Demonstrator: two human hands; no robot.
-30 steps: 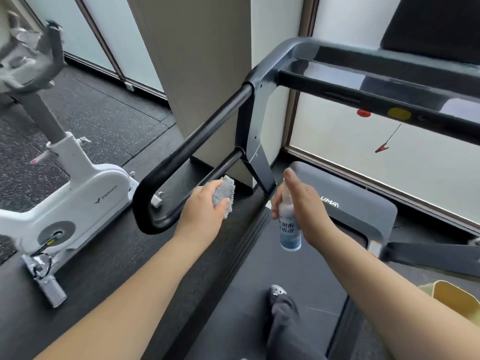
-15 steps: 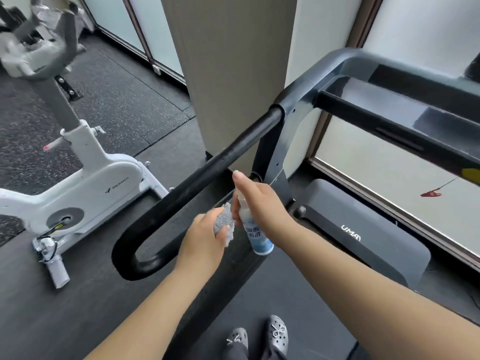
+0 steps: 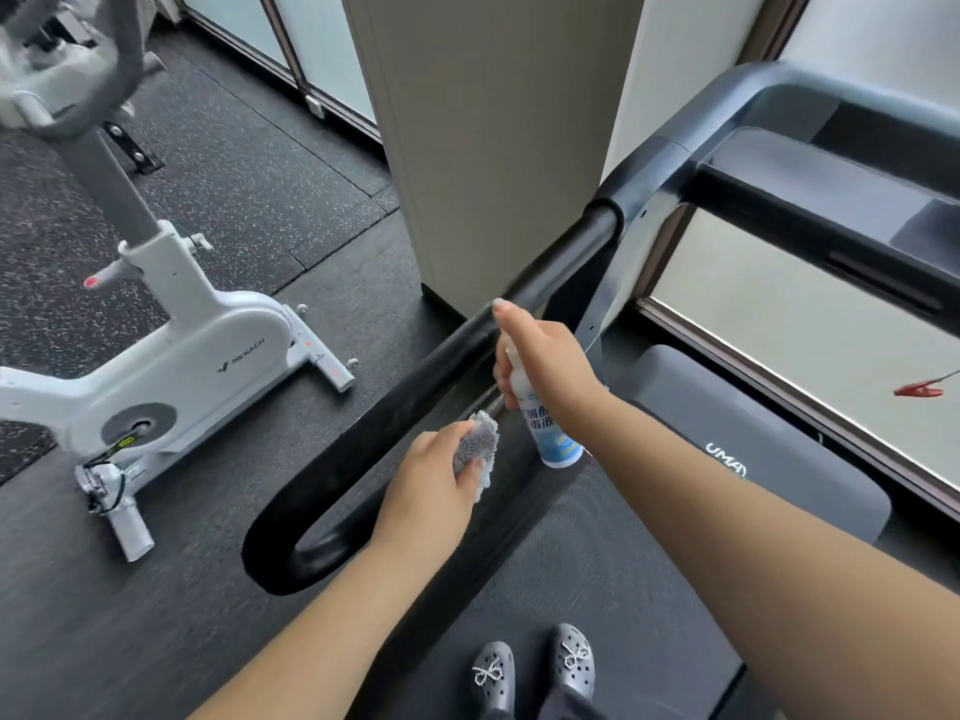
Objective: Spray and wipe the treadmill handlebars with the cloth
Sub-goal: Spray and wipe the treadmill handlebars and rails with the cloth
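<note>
The right hand (image 3: 545, 356) has its grip closed around a small white spray bottle (image 3: 545, 423) with a blue label, index finger on top of the nozzle, which points at the black foam handlebar (image 3: 415, 392) just beyond it. Just below and left of that grip, the left hand (image 3: 431, 485) holds a bunched grey cloth (image 3: 478, 444) in a closed grip, just beside the handlebar's lower rail. A white exercise bike (image 3: 182, 356) stands well to the left on the floor.
</note>
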